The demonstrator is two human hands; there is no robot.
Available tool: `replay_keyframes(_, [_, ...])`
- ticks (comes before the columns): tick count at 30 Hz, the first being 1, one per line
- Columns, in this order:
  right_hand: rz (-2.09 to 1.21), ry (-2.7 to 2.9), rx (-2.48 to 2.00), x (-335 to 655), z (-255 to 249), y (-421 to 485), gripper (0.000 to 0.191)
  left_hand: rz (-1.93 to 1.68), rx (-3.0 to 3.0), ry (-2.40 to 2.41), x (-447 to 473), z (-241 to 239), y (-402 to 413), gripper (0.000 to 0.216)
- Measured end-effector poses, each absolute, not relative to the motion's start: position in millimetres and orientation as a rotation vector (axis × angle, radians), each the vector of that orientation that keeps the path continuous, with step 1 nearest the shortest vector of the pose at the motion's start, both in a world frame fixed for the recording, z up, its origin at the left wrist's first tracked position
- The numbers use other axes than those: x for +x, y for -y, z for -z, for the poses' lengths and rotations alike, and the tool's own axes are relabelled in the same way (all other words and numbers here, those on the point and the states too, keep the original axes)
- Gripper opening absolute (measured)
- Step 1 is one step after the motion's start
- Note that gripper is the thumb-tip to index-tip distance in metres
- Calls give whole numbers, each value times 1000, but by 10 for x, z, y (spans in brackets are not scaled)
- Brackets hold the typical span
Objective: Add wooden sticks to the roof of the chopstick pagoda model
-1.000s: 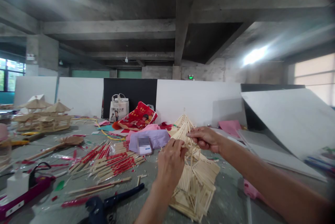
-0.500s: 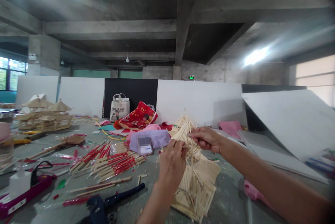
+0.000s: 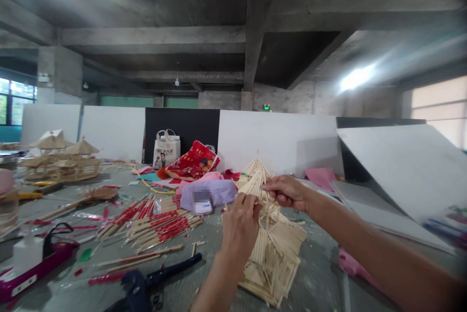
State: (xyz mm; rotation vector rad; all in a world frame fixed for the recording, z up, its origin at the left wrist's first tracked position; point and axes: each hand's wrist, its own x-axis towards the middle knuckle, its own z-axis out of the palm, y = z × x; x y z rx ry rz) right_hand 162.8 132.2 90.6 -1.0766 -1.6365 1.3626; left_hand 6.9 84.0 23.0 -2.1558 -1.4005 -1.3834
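A pagoda-like model of pale wooden sticks (image 3: 272, 248) stands on the table in front of me, its pointed upper roof rising behind my hands. My left hand (image 3: 241, 219) is at the left side of that upper roof, fingers bent and closed against it; the fingertips are partly hidden. From the right, my right hand (image 3: 286, 192) reaches to the roof's right slope with thumb and forefinger pinched together. Whatever small piece lies in that pinch is too small to make out.
Bundles of red-tipped sticks (image 3: 160, 222), a dark blue cutter tool (image 3: 136, 287) and a purple power strip (image 3: 36, 273) lie to the left. Finished pavilion models (image 3: 60, 158) stand far left. A lilac cloth (image 3: 222, 192) is behind my left hand; white boards (image 3: 379, 210) lean at right.
Both hands stay at the upper roof with almost the same grip. The view has shifted very slightly; nothing else visibly moved.
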Motion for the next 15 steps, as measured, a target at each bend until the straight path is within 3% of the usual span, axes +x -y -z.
replay_keyframes(15, [-1312, 1651, -1117, 1619, -871, -1347, 23, 1440, -2149, 1406, 34, -192, -819, 10])
